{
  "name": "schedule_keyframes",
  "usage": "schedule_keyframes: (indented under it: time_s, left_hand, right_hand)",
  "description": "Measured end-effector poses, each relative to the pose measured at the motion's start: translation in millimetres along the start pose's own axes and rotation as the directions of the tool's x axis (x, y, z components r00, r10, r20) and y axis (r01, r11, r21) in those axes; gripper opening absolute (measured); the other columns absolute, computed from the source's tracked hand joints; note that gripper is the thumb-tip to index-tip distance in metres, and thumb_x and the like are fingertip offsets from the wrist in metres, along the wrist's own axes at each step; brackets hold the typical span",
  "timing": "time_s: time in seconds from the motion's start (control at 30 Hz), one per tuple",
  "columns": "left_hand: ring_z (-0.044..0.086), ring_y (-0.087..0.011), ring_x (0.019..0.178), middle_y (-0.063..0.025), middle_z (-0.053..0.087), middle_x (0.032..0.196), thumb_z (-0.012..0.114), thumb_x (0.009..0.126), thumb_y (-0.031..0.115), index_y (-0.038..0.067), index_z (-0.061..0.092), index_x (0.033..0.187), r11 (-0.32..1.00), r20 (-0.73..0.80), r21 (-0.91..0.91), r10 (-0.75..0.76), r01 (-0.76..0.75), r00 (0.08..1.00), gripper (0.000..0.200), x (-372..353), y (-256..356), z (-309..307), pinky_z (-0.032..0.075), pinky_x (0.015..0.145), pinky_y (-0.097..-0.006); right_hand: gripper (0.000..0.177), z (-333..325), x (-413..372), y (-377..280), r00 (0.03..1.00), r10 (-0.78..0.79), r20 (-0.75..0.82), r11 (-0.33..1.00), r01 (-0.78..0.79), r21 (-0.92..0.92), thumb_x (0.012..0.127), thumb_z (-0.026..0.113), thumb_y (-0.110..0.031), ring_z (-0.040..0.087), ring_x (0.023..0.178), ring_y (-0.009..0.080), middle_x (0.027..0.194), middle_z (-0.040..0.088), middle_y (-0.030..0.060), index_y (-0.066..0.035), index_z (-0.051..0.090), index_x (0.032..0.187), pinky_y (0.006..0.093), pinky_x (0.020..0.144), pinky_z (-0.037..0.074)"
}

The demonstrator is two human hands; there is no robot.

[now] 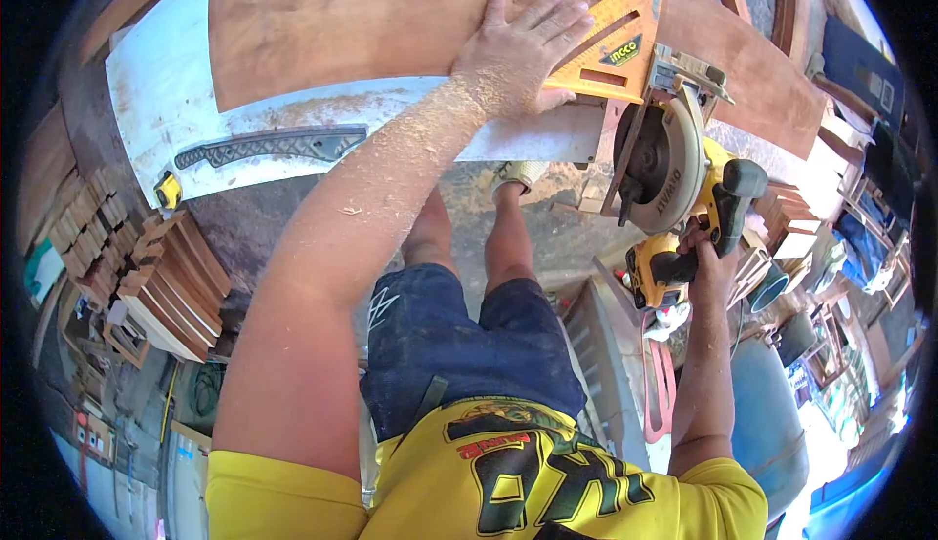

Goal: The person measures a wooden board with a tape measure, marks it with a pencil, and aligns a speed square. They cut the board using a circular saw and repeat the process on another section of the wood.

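Note:
My left hand [518, 51] lies flat with fingers spread on a wide reddish-brown wooden board [332, 27], its fingers overlapping the edge of an orange speed square [618, 43]. Sawdust clings to that hand and forearm. My right hand [708, 255] is wrapped around the rear handle of a yellow-and-black circular saw [674, 173], held at the board's near edge. The saw's metal base sits right by the square's corner. The board rests on a white work surface [147, 100].
A dark tool with a textured handle [269, 147] and a yellow tape measure [168, 190] lie along the surface's near edge. Stacked wood pieces [176, 286] stand on the left. A blue drum [767, 418] and a red-framed handsaw [660, 393] are at lower right.

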State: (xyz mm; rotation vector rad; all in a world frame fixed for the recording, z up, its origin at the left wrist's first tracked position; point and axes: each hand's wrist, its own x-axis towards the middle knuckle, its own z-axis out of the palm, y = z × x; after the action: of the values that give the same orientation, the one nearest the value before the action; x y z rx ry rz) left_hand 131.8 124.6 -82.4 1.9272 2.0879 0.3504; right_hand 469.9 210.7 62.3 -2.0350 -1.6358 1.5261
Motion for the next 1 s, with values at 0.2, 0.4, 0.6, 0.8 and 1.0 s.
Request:
schedule_keyframes:
  time_s: [0.2,0.4,0.6,0.8,1.0]
  left_hand:
    - [0.027,-0.0198,0.144,-0.0017,0.036,0.153,0.071,0.072,0.054,0.026,0.041,0.144,0.995,-0.047,-0.097,0.011,-0.015,0.999,0.083,0,-2,-1,0.003,0.111,-0.068]
    - [0.026,-0.0197,0.144,-0.0028,0.034,0.154,0.073,0.073,0.05,0.028,0.042,0.144,1.0,0.009,-0.015,0.025,-0.025,1.0,0.081,-1,-1,-6,0.002,0.112,-0.0679]
    - [0.026,-0.0203,0.144,-0.0034,0.034,0.154,0.071,0.075,0.049,0.032,0.043,0.143,0.996,-0.022,-0.063,0.057,-0.058,0.998,0.076,-3,-4,0,0.002,0.111,-0.069]
    - [0.026,-0.0202,0.144,-0.0037,0.033,0.154,0.07,0.078,0.049,0.036,0.05,0.137,0.995,-0.027,-0.065,0.077,-0.079,0.997,0.064,-4,-4,2,0.003,0.111,-0.0688]
    - [0.028,-0.0199,0.143,-0.0032,0.035,0.153,0.069,0.078,0.05,0.035,0.052,0.136,0.992,-0.058,-0.087,0.082,-0.087,0.995,0.062,-4,-4,3,0.002,0.112,-0.0676]
  right_hand:
    - [0.024,-8,5,13,0.997,-0.047,0.068,0.994,0.039,0.106,0.082,0.057,-0.005,0.057,0.064,0.0169,0.076,0.057,0.0076,0.004,0.053,0.105,0.029,0.061,0.049]
    - [0.021,-7,4,8,0.997,-0.034,0.07,0.997,0.029,0.068,0.081,0.058,-0.006,0.057,0.063,0.0169,0.076,0.057,0.0079,0.003,0.054,0.1,0.029,0.059,0.048]
    - [0.018,-7,4,7,0.999,-0.023,0.047,0.998,0.02,0.061,0.082,0.06,-0.006,0.058,0.062,0.0168,0.075,0.059,0.0081,0.003,0.055,0.096,0.0291,0.059,0.048]
    - [0.019,-7,4,9,0.999,-0.028,0.044,0.998,0.026,0.052,0.082,0.061,-0.006,0.058,0.062,0.0167,0.075,0.059,0.008,0.003,0.055,0.098,0.0288,0.059,0.048]
    - [0.02,-3,1,1,0.999,0.007,0.051,0.999,-0.009,0.034,0.08,0.056,-0.007,0.054,0.067,0.0167,0.076,0.053,0.0072,0.003,0.054,0.097,0.0292,0.063,0.046]
